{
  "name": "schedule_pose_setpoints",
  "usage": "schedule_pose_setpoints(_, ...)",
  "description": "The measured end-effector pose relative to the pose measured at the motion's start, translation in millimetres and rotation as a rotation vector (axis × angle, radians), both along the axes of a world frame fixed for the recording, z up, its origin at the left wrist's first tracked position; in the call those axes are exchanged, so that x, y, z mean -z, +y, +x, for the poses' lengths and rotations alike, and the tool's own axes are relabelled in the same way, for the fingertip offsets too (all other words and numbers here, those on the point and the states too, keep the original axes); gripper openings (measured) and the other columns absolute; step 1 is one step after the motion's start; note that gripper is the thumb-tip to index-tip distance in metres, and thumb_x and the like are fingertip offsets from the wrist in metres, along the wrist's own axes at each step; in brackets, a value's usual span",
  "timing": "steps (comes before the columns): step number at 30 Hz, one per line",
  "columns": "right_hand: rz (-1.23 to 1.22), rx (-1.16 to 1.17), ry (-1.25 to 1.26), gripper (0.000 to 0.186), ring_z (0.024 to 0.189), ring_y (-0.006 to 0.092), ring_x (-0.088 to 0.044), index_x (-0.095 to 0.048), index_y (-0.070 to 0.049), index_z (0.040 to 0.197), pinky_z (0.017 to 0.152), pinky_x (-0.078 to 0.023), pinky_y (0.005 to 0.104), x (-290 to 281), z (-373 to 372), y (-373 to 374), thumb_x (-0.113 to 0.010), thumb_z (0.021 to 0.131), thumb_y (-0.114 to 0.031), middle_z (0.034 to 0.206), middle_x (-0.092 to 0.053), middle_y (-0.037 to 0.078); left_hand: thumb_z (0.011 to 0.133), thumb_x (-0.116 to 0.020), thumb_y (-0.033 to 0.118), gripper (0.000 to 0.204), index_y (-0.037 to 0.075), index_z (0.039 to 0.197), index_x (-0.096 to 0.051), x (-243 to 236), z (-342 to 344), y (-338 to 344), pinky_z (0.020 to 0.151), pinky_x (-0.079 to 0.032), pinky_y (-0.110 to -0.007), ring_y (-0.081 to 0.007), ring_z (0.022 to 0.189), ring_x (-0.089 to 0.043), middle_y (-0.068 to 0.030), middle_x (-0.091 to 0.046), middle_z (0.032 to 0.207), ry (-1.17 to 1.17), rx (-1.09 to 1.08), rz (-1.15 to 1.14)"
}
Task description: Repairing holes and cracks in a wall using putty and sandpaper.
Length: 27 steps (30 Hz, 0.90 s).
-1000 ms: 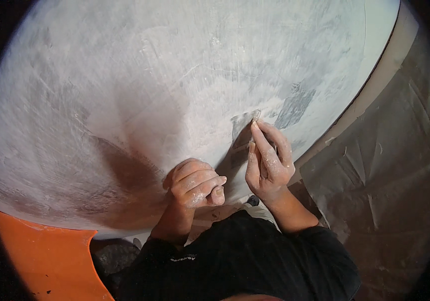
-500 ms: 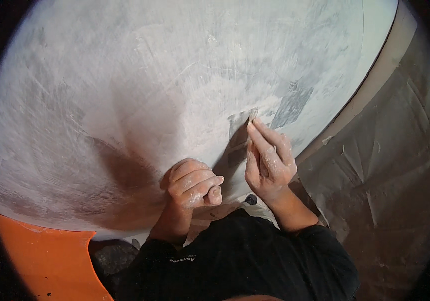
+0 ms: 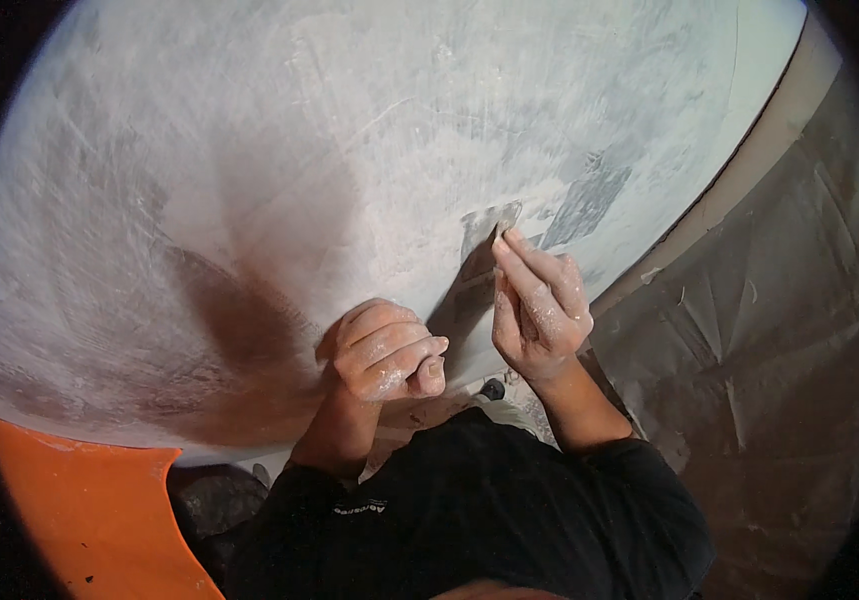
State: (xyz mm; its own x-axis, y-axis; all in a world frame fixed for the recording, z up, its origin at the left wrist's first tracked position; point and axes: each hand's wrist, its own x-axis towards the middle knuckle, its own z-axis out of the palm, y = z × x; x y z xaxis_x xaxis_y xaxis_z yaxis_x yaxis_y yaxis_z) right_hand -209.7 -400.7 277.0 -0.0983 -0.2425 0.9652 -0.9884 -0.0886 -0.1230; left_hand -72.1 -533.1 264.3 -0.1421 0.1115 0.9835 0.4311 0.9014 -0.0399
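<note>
A large pale, curved panel (image 3: 429, 160) with powdery streaks fills most of the view in front of me. My right hand (image 3: 541, 310) pinches a small, thin greyish piece (image 3: 501, 230) between thumb and fingertips, its outer edge at the panel. Right by those fingertips is a small dark grey patch (image 3: 479, 225), with a larger grey patch (image 3: 585, 207) to its right. To the left, my left hand (image 3: 387, 352) is curled into a loose fist close to the panel's lower part. Its palm side is hidden, so I cannot see whether anything is in it. White dust coats both hands.
An orange panel (image 3: 89, 510) with a curved edge stands at the lower left. Wrinkled brown sheeting (image 3: 759, 370) hangs along the right, beyond a beige strip (image 3: 749, 160) at the panel's edge. Dark shadows of my arms fall on the pale panel.
The view has shifted slightly. My right hand has moved a little up along the panel with the greyish piece still pinched. My left hand keeps its curled shape, slightly higher in view.
</note>
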Motion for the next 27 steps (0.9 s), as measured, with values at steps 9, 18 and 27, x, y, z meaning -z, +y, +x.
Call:
schedule_pose_setpoints(9,-0.015,-0.019,0.049,0.038,0.073,0.0214,-0.061,-0.071,0.001,0.110,0.061,-0.043,0.0302,7.8,5.7,-7.7,-0.070,0.072,0.008,0.111,-0.069,0.016,0.080,-0.060,0.009,0.016,0.003,0.067,-0.066,5.1,-5.4,-1.9,0.047,-0.048,-0.031,-0.0207,0.053,-0.058,-0.0050,-0.059,0.062,0.010,0.022,-0.013)
schedule_pose_setpoints(18,0.038,-0.021,0.006,0.036,0.079,0.0229,-0.064,-0.072,0.001,0.107,0.064,-0.046,0.0293,7.1,13.7,-6.3,-0.066,0.074,0.015,0.108,-0.070,0.017,0.072,-0.064,0.005,0.003,0.002,0.070,-0.064,4.8,-0.1,-1.5,0.050,-0.050,-0.029,-0.0195,0.056,-0.059,-0.0039,-0.059,0.063,0.003,0.043,0.020)
schedule_pose_setpoints(27,0.023,0.002,0.040,0.040,0.073,0.0224,-0.062,-0.071,0.000,0.111,0.062,-0.043,0.0315,2.0,11.6,-9.0,-0.071,0.072,0.007,0.113,-0.069,0.015,0.070,-0.064,0.003,0.001,0.004,0.069,-0.064,2.6,-0.9,-3.9,0.051,-0.049,-0.030,-0.0196,0.057,-0.058,-0.0030,-0.057,0.063,0.026,0.020,-0.030)
